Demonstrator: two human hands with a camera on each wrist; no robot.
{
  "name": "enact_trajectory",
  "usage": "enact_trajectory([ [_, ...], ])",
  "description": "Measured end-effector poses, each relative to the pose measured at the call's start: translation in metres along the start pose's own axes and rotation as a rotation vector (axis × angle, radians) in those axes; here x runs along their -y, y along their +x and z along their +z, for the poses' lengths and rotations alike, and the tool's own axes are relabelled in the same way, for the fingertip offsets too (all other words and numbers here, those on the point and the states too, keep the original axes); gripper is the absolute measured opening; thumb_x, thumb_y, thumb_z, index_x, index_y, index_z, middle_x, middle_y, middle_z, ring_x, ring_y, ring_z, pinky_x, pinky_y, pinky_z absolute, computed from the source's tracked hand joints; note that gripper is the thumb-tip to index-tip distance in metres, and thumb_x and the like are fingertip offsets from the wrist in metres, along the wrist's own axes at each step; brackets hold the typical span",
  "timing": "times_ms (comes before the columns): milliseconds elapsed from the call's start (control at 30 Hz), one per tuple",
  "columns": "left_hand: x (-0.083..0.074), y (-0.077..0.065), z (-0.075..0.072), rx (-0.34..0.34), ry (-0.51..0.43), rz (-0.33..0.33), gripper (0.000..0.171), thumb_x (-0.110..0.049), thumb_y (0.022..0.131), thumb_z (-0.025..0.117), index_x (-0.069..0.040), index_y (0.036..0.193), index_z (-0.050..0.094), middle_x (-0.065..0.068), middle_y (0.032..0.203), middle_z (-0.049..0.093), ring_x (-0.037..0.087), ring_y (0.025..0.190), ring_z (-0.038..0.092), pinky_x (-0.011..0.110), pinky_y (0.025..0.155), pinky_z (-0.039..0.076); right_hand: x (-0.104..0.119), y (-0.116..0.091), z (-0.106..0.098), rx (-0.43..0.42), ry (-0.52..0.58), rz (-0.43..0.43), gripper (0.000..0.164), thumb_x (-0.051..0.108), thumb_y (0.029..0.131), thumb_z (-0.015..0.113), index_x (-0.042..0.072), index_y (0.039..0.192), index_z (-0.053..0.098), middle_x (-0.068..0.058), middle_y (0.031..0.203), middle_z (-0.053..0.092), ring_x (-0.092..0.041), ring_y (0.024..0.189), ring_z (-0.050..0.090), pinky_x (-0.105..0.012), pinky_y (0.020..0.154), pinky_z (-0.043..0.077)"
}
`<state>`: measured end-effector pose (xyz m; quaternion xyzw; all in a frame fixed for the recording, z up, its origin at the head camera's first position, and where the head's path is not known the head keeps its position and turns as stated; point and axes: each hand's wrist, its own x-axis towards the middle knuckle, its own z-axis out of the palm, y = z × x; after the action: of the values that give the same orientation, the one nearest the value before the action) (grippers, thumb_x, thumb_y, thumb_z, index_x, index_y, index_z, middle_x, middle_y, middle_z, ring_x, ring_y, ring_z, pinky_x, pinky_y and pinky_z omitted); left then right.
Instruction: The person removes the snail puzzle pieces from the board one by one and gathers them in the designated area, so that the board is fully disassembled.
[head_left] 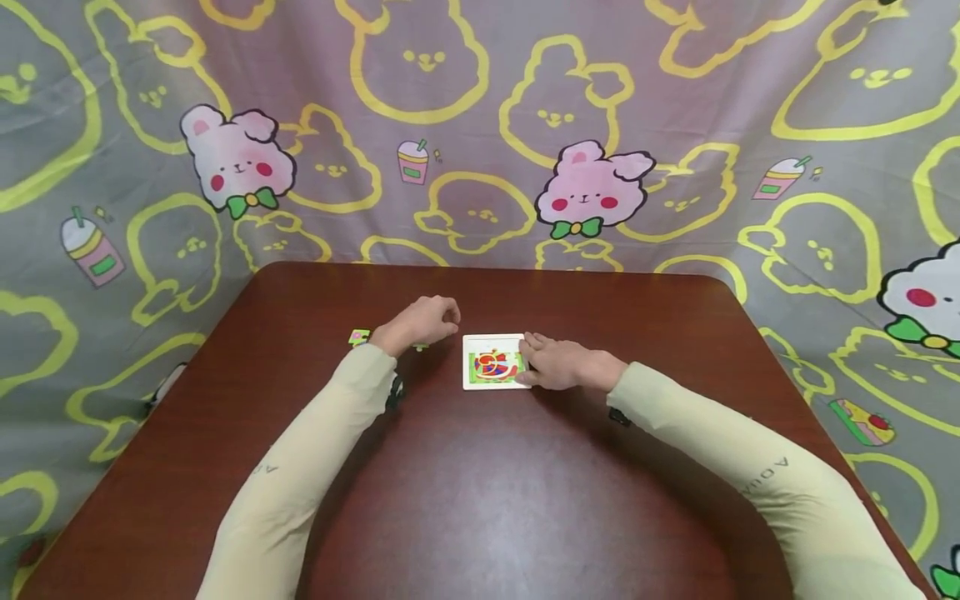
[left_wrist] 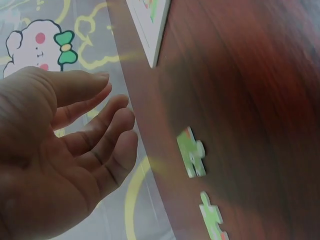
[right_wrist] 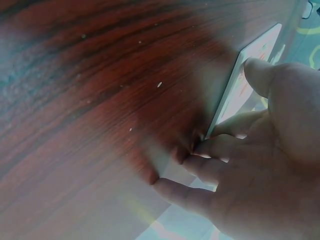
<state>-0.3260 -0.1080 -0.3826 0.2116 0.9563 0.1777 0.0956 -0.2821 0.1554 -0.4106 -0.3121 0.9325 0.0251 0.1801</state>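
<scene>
A small white-bordered jigsaw board [head_left: 477, 343] with a colorful picture, partly red and green, lies flat on the table. My right hand [head_left: 558, 364] rests at its right side. The right wrist view has the thumb on the board's [right_wrist: 234, 107] edge and the other fingers extended beside it, tips down at the tabletop. My left hand [head_left: 426, 320] hovers left of the board, holding nothing, its fingers loosely bent. Below it lie two green jigsaw pieces, one [left_wrist: 190, 154] nearer the board and the other [left_wrist: 213, 218] farther off; the left arm partly covers them in the head view.
The brown wooden table [head_left: 480, 475] has rounded back corners. A grey curtain [head_left: 480, 200] printed with rabbits and yellow outlines hangs around its back and sides. Both forearms wear pale sleeves [head_left: 697, 425], with dark devices under the wrists.
</scene>
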Motion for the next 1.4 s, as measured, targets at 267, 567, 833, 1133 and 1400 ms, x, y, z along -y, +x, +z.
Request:
enact_trajectory([
  [267,-0.023,0.007,0.007,0.032,0.04,0.036,0.021,-0.016,0.092,0.061,-0.011,0.111,0.066,0.007,0.111,0.067,0.021,0.094,0.059,0.036,0.086,0.049,-0.005,0.0,0.001,-0.001,-0.008,0.017,0.077,0.049,0.101,0.044,-0.003,0.153,0.022,-0.024,0.161,0.018,-0.036,0.15,0.018,-0.047,0.119,0.025],
  [567,-0.042,0.013,0.015,0.066,0.056,0.065,0.022,-0.019,0.092,0.064,-0.011,0.112,0.069,0.005,0.109,0.068,0.019,0.092,0.059,0.034,0.082,0.049,-0.005,0.0,-0.003,-0.004,-0.022,0.035,0.076,0.049,0.101,0.044,-0.003,0.153,0.023,-0.024,0.16,0.02,-0.036,0.149,0.021,-0.049,0.117,0.029],
  [833,-0.054,0.019,0.024,0.082,0.169,0.089,0.017,-0.018,0.091,0.062,-0.009,0.104,0.069,0.007,0.105,0.068,0.019,0.087,0.06,0.033,0.08,0.05,-0.007,0.0,-0.001,-0.032,-0.03,0.017,0.075,0.046,0.101,0.047,-0.006,0.151,0.026,-0.028,0.158,0.023,-0.039,0.148,0.024,-0.051,0.115,0.031],
  [1133,-0.058,0.013,0.027,0.189,0.248,0.053,0.02,-0.023,0.089,0.069,-0.012,0.106,0.067,0.004,0.107,0.067,0.018,0.091,0.057,0.034,0.081,0.048,-0.003,-0.001,0.0,-0.035,-0.007,0.017,0.075,0.049,0.101,0.045,-0.003,0.152,0.026,-0.026,0.159,0.022,-0.038,0.148,0.023,-0.05,0.115,0.031],
  [1400,-0.056,0.006,0.032,0.175,0.28,0.042,0.022,-0.029,0.084,0.075,-0.01,0.089,0.065,0.001,0.087,0.065,0.016,0.078,0.055,0.03,0.069,0.046,0.0,0.0,0.003,-0.029,-0.003,-0.007,0.074,0.046,0.102,0.044,-0.006,0.151,0.025,-0.028,0.159,0.02,-0.039,0.149,0.021,-0.049,0.118,0.027],
])
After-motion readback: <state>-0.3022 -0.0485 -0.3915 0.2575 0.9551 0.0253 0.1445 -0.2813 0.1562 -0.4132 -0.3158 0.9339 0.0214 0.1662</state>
